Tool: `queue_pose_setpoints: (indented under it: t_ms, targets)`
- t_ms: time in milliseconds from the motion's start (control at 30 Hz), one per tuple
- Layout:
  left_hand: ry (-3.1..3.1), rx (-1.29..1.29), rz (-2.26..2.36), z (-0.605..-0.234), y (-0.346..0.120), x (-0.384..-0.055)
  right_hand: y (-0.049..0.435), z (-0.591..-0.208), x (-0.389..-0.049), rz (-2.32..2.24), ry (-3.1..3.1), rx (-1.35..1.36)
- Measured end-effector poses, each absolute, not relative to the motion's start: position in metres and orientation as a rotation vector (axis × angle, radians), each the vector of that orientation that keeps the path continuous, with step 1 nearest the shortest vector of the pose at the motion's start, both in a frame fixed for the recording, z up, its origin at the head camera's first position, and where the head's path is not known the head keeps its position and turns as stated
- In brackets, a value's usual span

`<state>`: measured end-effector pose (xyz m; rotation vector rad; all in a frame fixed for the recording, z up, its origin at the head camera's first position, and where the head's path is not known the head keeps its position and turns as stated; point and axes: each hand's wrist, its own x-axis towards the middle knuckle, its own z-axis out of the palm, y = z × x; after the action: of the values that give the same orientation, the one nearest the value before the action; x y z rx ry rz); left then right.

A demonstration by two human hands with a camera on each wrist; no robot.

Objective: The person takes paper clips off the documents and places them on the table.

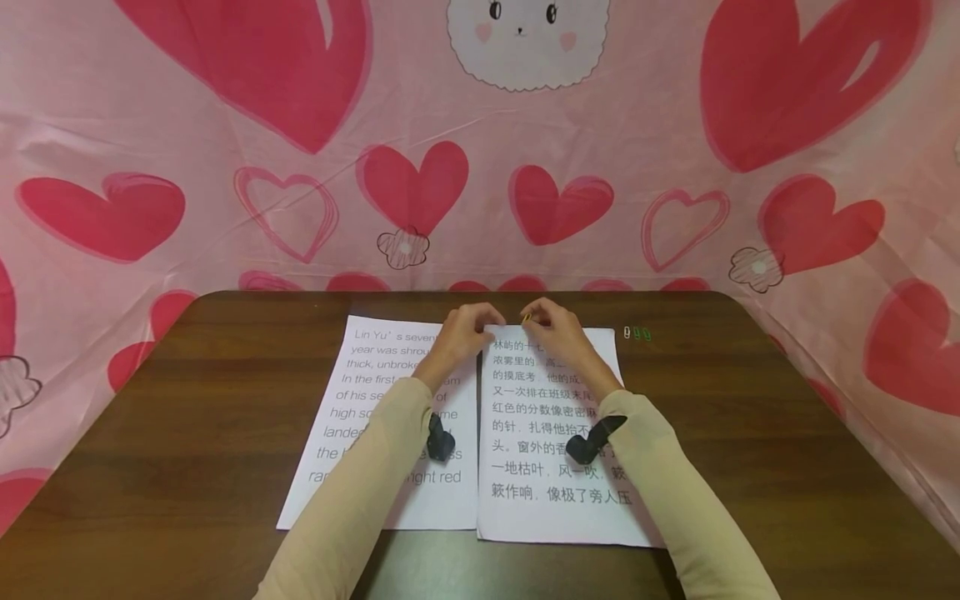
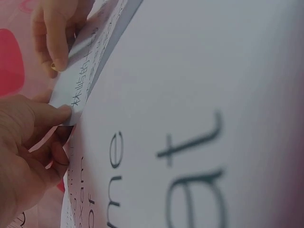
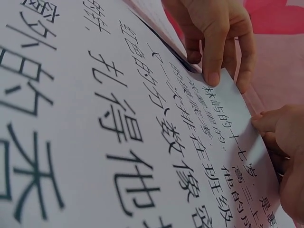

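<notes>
Two stacks or sheets of printed paper lie side by side on the table. My left hand [image 1: 459,340] pinches the top left corner of the paper with Chinese text [image 1: 551,527], its thumb on the printed face in both wrist views. At that paper's top edge my right hand [image 1: 564,335] pinches a small yellow paper clip [image 1: 527,317], whose tip also shows between the fingers in the left wrist view. Whether the clip touches the paper is hard to tell. The paper with English text [image 1: 337,504] lies to the left, partly beneath my left forearm.
A white paper clip [image 1: 627,332] and two green paper clips [image 1: 642,334] lie on the brown wooden table [image 1: 750,400], right of the papers' top edge. Behind the table hangs a pink cloth [image 1: 487,125] with hearts. Each wrist carries a black strap.
</notes>
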<state>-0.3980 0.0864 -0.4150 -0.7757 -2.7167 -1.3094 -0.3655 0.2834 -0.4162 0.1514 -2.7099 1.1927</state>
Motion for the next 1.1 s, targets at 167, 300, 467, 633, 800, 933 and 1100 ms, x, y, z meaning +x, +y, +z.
queue_pose_setpoints:
  t_ms: [167, 300, 467, 633, 800, 933, 1100]
  targets:
    - [-2.723, -0.782, -1.313, -0.416, 0.087, -0.397, 0.285, -0.417, -0.365, 1.230, -2.625, 0.134]
    - [-2.720, -0.784, -1.299, -0.417, 0.087, -0.397, 0.286, -0.415, -0.364, 1.249, -2.578, 0.140]
    - [-2.728, -0.779, -1.292, -0.416, 0.087, -0.397, 0.289, -0.414, -0.364, 1.242, -2.579, 0.146]
    - [-2.736, -0.764, -1.313, -0.416, 0.088, -0.396, 0.294, -0.416, -0.364, 1.215, -2.569, 0.157]
    - [-2.749, -0.749, -1.309, -0.415, 0.088, -0.395, 0.299, -0.414, -0.363, 1.210, -2.539, 0.148]
    - [-2.753, -0.746, -1.306, -0.414, 0.088, -0.395, 0.304, -0.413, -0.362, 1.194, -2.540, 0.136]
    - [-2.741, -0.753, -1.310, -0.414, 0.089, -0.395, 0.311, -0.413, -0.360, 1.170, -2.552, 0.131]
